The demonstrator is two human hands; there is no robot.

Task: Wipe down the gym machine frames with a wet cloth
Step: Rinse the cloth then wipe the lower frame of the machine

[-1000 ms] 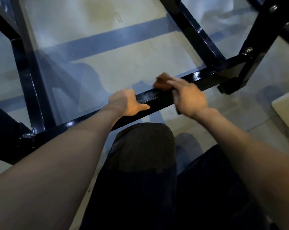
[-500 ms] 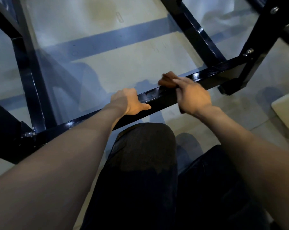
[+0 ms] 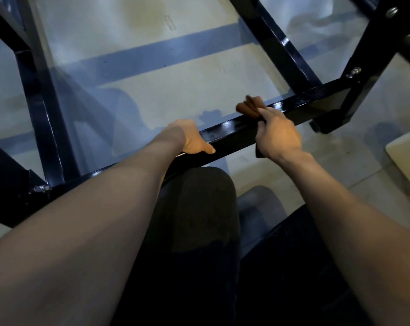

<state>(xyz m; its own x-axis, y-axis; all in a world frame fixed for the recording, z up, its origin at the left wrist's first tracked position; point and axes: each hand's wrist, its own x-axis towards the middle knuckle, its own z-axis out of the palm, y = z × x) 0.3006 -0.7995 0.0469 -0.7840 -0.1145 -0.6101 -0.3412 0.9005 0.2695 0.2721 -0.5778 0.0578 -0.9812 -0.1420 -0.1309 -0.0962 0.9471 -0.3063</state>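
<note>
gripping the black bar (image 3: 234, 131), the left hand (image 3: 189, 140) curls over its top. the right hand (image 3: 278, 135) pinches a brown cloth (image 3: 249, 107) against the bar.

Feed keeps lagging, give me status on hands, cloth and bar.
Left hand grips the black bar. Right hand holds the brown cloth on it. Nothing blocking.

left hand (image 3: 189, 137) curled over – right hand (image 3: 278, 135) pinching, arms extended

Pale floor (image 3: 187, 90) with blue stripe (image 3: 152, 57) — white object (image 3: 406, 154) at right edge.
</note>
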